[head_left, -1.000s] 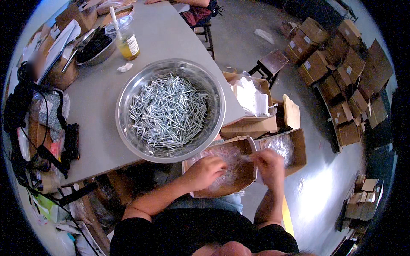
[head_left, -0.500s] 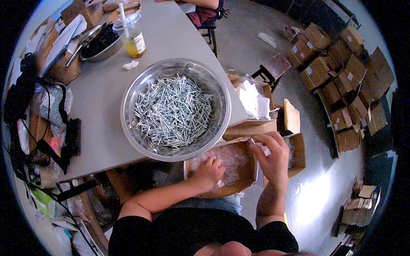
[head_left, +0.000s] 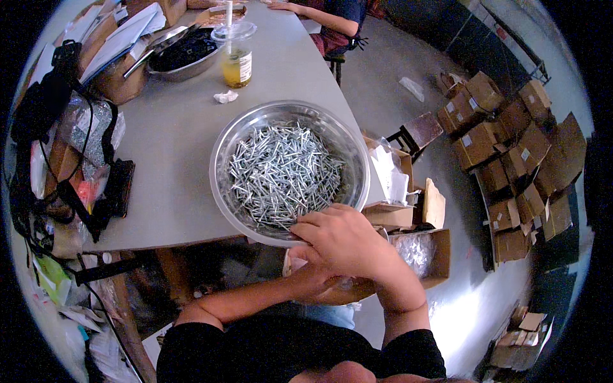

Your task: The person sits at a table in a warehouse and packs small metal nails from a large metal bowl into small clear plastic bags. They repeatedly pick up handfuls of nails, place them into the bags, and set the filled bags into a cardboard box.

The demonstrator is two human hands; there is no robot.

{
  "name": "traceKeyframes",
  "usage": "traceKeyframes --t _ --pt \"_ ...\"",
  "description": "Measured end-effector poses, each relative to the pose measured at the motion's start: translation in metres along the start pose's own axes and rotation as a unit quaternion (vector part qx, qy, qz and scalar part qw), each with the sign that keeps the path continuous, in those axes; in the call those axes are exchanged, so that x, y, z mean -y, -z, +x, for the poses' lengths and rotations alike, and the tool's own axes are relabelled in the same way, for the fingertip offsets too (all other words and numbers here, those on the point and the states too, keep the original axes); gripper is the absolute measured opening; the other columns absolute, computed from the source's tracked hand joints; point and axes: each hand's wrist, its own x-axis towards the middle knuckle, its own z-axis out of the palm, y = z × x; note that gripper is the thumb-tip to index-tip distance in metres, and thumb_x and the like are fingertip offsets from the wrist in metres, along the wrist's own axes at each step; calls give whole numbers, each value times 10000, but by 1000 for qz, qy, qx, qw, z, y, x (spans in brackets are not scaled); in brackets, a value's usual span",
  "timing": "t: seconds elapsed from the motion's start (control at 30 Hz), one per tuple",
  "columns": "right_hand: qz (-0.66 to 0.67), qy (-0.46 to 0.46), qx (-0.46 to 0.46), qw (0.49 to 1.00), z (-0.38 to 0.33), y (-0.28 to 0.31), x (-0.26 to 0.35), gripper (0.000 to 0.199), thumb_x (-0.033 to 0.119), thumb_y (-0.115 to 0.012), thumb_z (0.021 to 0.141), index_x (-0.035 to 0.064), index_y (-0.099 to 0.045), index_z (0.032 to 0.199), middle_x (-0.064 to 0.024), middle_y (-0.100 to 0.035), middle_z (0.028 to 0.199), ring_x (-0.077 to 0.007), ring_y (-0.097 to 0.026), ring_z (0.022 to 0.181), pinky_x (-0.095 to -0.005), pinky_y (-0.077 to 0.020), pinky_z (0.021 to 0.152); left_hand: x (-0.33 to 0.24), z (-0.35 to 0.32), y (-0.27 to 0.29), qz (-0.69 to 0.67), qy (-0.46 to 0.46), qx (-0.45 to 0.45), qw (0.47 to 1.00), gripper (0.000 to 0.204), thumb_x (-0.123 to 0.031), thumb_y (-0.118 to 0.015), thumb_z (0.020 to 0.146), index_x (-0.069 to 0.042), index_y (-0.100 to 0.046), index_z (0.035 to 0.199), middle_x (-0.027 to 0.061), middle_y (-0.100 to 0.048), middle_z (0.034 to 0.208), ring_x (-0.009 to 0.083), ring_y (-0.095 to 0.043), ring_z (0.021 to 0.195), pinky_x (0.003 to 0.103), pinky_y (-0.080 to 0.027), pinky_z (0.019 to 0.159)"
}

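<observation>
A wide steel bowl (head_left: 223, 210) full of loose silver screws (head_left: 284, 169) stands at the near corner of the table. Over its near rim reaches my right hand (head_left: 351, 241), its fingers bent together at the edge of the screws; whatever they grip is hidden. Close below, my left hand (head_left: 310, 281) is in front of the bowl, above an open cardboard box (head_left: 348, 293). The right hand covers most of its fingers. Only part of that box shows under my hands.
Another carton (head_left: 437, 255) holds clear plastic bags (head_left: 415, 252). A drink cup with a straw (head_left: 237, 64), crumpled tissue (head_left: 225, 97) and black-filled basin (head_left: 182, 57) sit farther back on the grey table (head_left: 159, 153). Cartons (head_left: 511, 159) are piled at right. Another person's arm (head_left: 325, 19) rests at the far edge.
My right hand has moved left from the box's right side to the bowl's near rim. My left hand has come nearer to it. The whole view has shifted, placing the bowl farther right and lower.
</observation>
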Motion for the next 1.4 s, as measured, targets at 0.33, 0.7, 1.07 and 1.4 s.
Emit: traceKeyframes --t 0.33,0.7,1.07,1.4 --pt "159 -6 -99 982 -19 21 -1 143 25 -715 713 19 -688 854 -133 -703 917 -300 -689 837 -369 -554 730 22 0 1 -30 -37 -105 993 200 -226 -660 872 -37 -712 907 126 -670 805 280 -641 743 375 -494 707" --pt "310 -172 -172 919 -78 -5 -8 257 -57 -723 711 1 -681 958 -101 -717 850 -177 -693 806 -291 -536 715 1 -8 23 -35 72 -114 990 145 -207 -651 896 -73 -704 891 80 -689 792 229 -661 728 365 -520 686" --pt "399 -269 2 877 -125 -80 -26 141 100 -715 823 -25 -695 885 -53 -654 714 -65 -526 668 -271 -457 586 -15 2 30 1 -107 -205 973 135 -103 -665 878 -25 -699 983 97 -648 848 185 -616 704 317 -481 630" --pt "423 -233 -21 876 -128 -90 -22 129 78 -707 813 -19 -703 898 -58 -669 724 -75 -556 666 -272 -476 601 -15 -6 24 -209 53 -152 965 178 -128 -709 873 3 -623 787 -1 -595 775 58 -517 683 215 -438 616"
